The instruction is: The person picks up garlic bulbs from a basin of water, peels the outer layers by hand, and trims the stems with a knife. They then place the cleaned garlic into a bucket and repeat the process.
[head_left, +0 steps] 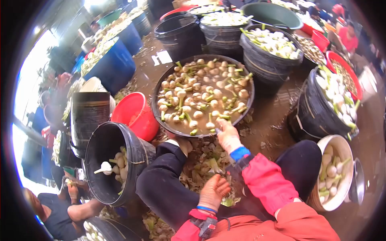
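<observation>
My right hand [228, 135] reaches to the near rim of a wide black tub [252, 105], its fingers closed on something I cannot make out. Muddy water and many garlic bulbs [217, 94] with short green stems fill the tub. Lower down, my left hand [214, 192] is held curled above a heap of peelings [205, 160] between my knees, with nothing visible in it. A black bucket [140, 150] at my left lies tilted with bulbs inside, one white bulb [105, 168] in its mouth.
A red basin [138, 116] stands left of the tub. Black buckets [267, 66] of bulbs stand behind and at the right [311, 116]. A white bucket [313, 197] of bulbs is by my right knee. Another person [56, 213] sits at the lower left.
</observation>
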The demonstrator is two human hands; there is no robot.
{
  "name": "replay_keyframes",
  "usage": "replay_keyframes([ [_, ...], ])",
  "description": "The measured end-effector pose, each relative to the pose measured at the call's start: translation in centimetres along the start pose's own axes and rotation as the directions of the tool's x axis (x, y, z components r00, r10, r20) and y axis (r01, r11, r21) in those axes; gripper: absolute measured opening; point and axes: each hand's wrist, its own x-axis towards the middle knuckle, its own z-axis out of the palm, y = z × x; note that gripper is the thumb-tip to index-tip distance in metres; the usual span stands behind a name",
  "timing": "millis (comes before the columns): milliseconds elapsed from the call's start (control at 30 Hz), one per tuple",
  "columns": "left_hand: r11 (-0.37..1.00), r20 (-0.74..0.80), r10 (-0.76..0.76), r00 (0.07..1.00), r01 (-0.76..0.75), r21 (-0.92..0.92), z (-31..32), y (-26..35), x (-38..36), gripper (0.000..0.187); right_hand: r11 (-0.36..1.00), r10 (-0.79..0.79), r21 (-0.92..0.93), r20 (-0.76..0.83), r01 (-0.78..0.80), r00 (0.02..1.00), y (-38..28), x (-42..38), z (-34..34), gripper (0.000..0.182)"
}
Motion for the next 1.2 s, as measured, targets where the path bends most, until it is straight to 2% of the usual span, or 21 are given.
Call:
replay_keyframes([
  [33,0.997,-0.054,-0.063,0.997,0.065,0.035,0.2,-0.2,0.4,0.034,0.982,-0.186,-0.028,-0.100,0.185,0.977,0.1,2.5,1.7,0.040],
  [67,0.995,-0.082,-0.030,0.996,0.037,0.088,0.7,-0.2,0.8,0.040,0.951,0.030,-0.309,0.113,0.006,0.993,1.2,3.8,1.2,0.039],
  [100,0.995,0.055,0.000,0.999,-0.005,0.101,0.5,-0.1,1.3,0.042,0.988,0.059,-0.153,0.146,-0.036,0.988,2.7,5.6,2.7,0.038],
  [133,0.999,0.267,0.038,0.963,-0.044,0.017,-1.1,-0.5,2.9,0.042,0.976,0.013,-0.214,0.184,0.028,0.983,4.1,7.2,3.4,0.039],
  [167,0.996,0.188,0.060,0.980,-0.071,0.056,-0.7,-0.5,3.3,0.040,0.792,-0.113,-0.414,0.623,0.449,0.774,10.9,11.7,6.5,0.039],
  [200,0.989,0.235,0.116,0.965,-0.133,0.056,-1.3,-1.2,4.0,0.041,0.073,-0.130,-0.391,0.908,0.917,0.398,5.6,11.1,4.2,0.033],
  [267,0.981,0.087,0.038,0.995,-0.053,0.186,0.0,-1.7,4.1,0.044,0.308,-0.332,-0.367,0.823,0.878,0.461,13.2,14.2,8.2,0.032],
  [300,0.977,0.073,0.007,0.997,-0.023,0.211,0.6,-1.8,4.0,0.043,0.297,-0.182,-0.385,0.875,0.874,0.448,10.1,13.5,7.6,0.035],
  [367,0.947,0.053,-0.037,0.998,0.018,0.322,2.4,-0.3,3.0,0.038,0.526,-0.206,-0.365,0.822,0.768,0.531,13.5,14.7,9.6,0.037],
  [400,0.951,0.051,0.004,0.999,-0.019,0.307,2.8,-0.2,2.8,0.038,0.929,-0.101,-0.201,0.670,0.311,0.736,11.9,13.3,9.6,0.041],
  [433,0.954,0.057,0.039,0.998,-0.054,0.296,3.0,-0.4,3.0,0.038,0.965,0.149,0.100,0.548,-0.241,0.823,9.6,11.8,8.4,0.046],
  [500,0.968,0.069,0.079,0.994,-0.093,0.234,2.2,-0.9,3.9,0.040,0.953,0.102,0.176,0.583,-0.247,0.806,6.8,9.8,6.3,0.042],
  [567,0.978,0.078,0.121,0.990,-0.132,0.163,1.9,-1.2,3.6,0.042,0.976,-0.154,0.209,0.488,0.057,0.859,-2.5,3.9,2.3,0.046],
  [633,0.914,0.004,0.367,0.930,-0.362,0.184,2.2,-0.2,2.9,0.051,0.940,-0.064,0.317,0.534,-0.130,0.843,-2.9,0.4,0.5,0.054],
  [700,0.903,0.003,0.401,0.916,-0.396,0.168,1.9,0.4,2.4,0.060,0.916,0.058,0.308,0.532,-0.256,0.845,-5.4,-3.7,-0.9,0.059],
  [800,0.929,0.112,0.370,0.922,-0.368,-0.041,1.5,0.6,1.9,0.064,0.871,-0.007,0.440,0.455,-0.218,0.891,-4.1,-7.8,-1.3,0.059],
  [900,0.914,0.194,0.396,0.897,-0.405,0.009,0.9,1.0,1.2,0.060,0.871,-0.019,0.454,0.410,-0.185,0.912,-4.8,-10.0,-2.9,0.058],
  [933,0.909,0.198,0.407,0.892,-0.417,0.007,0.9,1.2,0.8,0.060,0.779,0.055,0.536,0.456,-0.324,0.888,-4.5,-10.6,-3.5,0.056],
  [967,0.835,0.186,0.493,0.850,-0.522,0.174,0.8,1.4,0.3,0.058,0.662,0.120,0.598,0.511,-0.452,0.851,-4.3,-11.1,-4.1,0.055],
  [1000,0.726,0.188,0.572,0.798,-0.600,0.336,0.8,1.4,0.0,0.056,0.727,0.054,0.564,0.521,-0.391,0.852,-4.1,-11.2,-4.7,0.052],
  [1200,0.274,0.368,0.686,0.628,-0.691,0.669,1.1,1.0,-2.0,0.063,0.785,0.000,0.552,0.452,-0.280,0.892,-1.0,-11.3,-4.6,0.047],
])
